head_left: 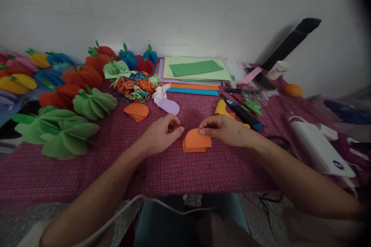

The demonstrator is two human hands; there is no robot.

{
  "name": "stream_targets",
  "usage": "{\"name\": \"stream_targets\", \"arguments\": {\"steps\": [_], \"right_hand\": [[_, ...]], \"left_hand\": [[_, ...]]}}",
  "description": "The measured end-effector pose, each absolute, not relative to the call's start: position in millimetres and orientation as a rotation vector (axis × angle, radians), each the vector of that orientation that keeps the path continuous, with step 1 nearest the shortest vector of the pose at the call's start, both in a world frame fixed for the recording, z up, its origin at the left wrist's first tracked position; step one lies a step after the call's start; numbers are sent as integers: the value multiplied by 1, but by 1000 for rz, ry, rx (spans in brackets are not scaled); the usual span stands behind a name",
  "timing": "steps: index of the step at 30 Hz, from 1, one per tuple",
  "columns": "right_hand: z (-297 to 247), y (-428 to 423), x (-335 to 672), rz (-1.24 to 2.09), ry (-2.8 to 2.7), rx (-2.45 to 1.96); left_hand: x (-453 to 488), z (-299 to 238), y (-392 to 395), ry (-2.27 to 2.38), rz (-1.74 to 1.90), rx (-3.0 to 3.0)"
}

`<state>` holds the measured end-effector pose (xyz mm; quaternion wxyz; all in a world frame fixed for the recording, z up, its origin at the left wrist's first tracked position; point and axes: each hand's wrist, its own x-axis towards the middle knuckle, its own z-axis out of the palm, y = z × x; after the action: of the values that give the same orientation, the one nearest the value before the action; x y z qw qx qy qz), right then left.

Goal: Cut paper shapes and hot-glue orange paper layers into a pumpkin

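Note:
My right hand (224,129) pinches the top edge of a small stack of orange paper half-discs (196,141) lying on the red checked tablecloth (162,170). My left hand (160,134) rests just left of that stack with its fingers curled together; I cannot make out anything in them. A second pile of orange cut shapes (136,110) and a lilac paper shape (168,105) lie a little farther back.
Finished paper pumpkins in green (62,131), orange (82,77), blue and yellow crowd the left side. Paper scraps (135,85), stacked coloured sheets (194,71), a yellow glue gun (222,108), a pen, a paper cup (277,70) and a white bag (317,146) sit behind and to the right.

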<state>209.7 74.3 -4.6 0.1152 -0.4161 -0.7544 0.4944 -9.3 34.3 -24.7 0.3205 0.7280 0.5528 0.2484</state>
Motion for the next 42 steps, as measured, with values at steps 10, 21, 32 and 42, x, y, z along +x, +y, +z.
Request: {"name": "stream_targets", "arguments": {"steps": [10,21,32,42], "right_hand": [[-16,76,208,1455,-2248,-1226],[-20,76,207,1406,-2290,-1259],[-23,77,207,1376,-2348,-1257],[-22,77,207,1365,-2365,-1291]], "left_hand": [[-10,-25,32,1411,571,2002],[-10,-28,32,1406,501,2086],[-8,-27,30,1410,465,2138],[-7,-28,30,1395,463,2168]]}}
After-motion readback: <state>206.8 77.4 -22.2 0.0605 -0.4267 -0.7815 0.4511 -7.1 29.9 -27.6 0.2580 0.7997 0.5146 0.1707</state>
